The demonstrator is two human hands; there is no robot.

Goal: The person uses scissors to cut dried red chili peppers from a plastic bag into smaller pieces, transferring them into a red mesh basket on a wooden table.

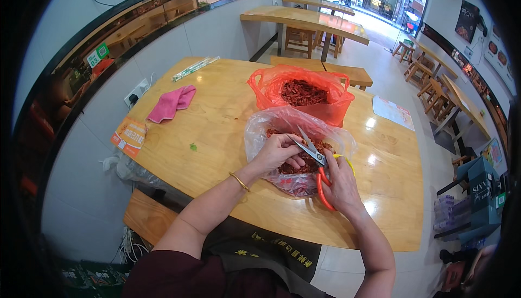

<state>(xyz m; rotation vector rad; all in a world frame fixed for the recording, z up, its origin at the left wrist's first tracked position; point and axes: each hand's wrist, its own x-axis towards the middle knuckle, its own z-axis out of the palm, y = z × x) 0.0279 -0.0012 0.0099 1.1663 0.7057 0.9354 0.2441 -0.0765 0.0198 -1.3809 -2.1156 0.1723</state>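
Observation:
My right hand [343,184] grips a pair of scissors [319,157] with red and yellow handles, their blades parted. Close to the blades, my left hand [279,153] has its thumb and fingertips drawn together; whether a small piece is pinched there is too small to tell. Both hands are over a clear plastic bag [254,135], spread open and holding cut dried red chilies [295,168]. Just behind it stands a red plastic bag [260,94] full of dried red chilies [304,92], its handles up at the sides.
The wooden table [215,159] also bears a pink cloth [173,102], wrapped chopsticks [195,68], an orange printed card [129,136], a green leaf scrap [193,147] and a printed sheet [393,112]. A tiled wall borders its left side. A wooden bench [348,74] stands beyond the far edge.

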